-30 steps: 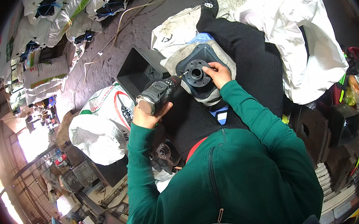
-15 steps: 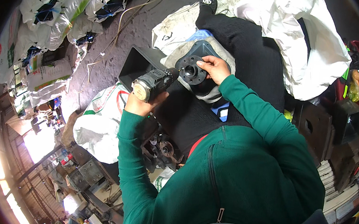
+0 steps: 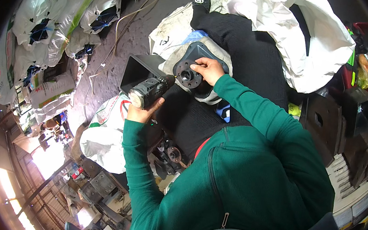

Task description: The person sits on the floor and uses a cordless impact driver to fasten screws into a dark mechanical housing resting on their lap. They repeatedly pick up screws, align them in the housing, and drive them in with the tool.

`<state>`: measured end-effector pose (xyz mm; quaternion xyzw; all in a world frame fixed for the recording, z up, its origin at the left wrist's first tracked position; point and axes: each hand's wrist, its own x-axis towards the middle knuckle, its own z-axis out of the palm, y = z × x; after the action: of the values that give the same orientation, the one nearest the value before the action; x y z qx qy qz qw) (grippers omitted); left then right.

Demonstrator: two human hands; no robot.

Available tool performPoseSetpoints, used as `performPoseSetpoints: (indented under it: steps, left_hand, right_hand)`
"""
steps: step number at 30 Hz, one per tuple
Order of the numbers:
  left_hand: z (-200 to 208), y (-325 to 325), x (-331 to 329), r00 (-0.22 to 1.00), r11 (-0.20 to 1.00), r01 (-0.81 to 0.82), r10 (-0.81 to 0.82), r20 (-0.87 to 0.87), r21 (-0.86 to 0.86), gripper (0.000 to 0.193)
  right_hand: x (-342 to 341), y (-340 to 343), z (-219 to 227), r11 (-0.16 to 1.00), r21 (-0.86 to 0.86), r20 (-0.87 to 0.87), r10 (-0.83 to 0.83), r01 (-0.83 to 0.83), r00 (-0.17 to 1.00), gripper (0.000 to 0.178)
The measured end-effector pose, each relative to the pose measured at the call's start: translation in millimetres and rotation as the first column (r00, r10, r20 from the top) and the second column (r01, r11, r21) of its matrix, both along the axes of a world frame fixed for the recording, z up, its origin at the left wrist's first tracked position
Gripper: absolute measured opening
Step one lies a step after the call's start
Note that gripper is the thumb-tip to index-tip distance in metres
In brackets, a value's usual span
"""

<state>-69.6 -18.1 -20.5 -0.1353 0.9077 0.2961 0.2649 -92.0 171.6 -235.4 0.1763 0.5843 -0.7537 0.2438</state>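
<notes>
My left hand [image 3: 148,110] is wrapped round the grip of a cordless drill [image 3: 146,93], its chuck pointing up and to the right. The short bit meets or nearly meets the left rim of a round black flange [image 3: 181,80] with a ring of small holes and a raised hub. Pinching the flange's upper right side is my right hand [image 3: 210,71], thumb on its face. Under the flange, a dark, smooth, roughly triangular part [image 3: 199,51] rests on a pale cloth [image 3: 171,55] over my lap. Whether the flange is fixed to that part I cannot tell.
A black rectangular bin [image 3: 135,73] stands left of my lap. White sacks [image 3: 49,7] are stacked at the far left, with a cable [image 3: 118,26] along the floor. To the right lie dark metal plates [image 3: 323,123] and a white sack [image 3: 284,14].
The whole view has shifted slightly, so hands, drill and flange appear a little further left. The drill stays at the flange's left side, and both grips are unchanged.
</notes>
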Motion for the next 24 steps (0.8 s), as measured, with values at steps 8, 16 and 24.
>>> performPoseSetpoints:
  steps: [8,16,24]
  left_hand:
    - [1.5,6.2,-15.2,0.968,0.967,0.248,-0.250,-0.034,-0.050,0.048]
    - [-0.3,12.4,-24.3,0.939,0.936,0.338,-0.343,-0.030,-0.098,0.043]
    - [-13.9,6.8,-26.8,0.940,0.936,0.337,-0.340,-0.017,-0.098,0.044]
  right_hand:
    - [-5.9,9.9,8.4,0.941,0.338,-0.161,0.066,-0.008,0.985,0.036]
    - [-1.3,7.4,6.4,0.917,0.397,-0.146,0.103,-0.037,0.984,0.027]
    - [1.9,3.0,3.6,0.946,0.323,-0.183,0.085,-0.021,0.979,0.030]
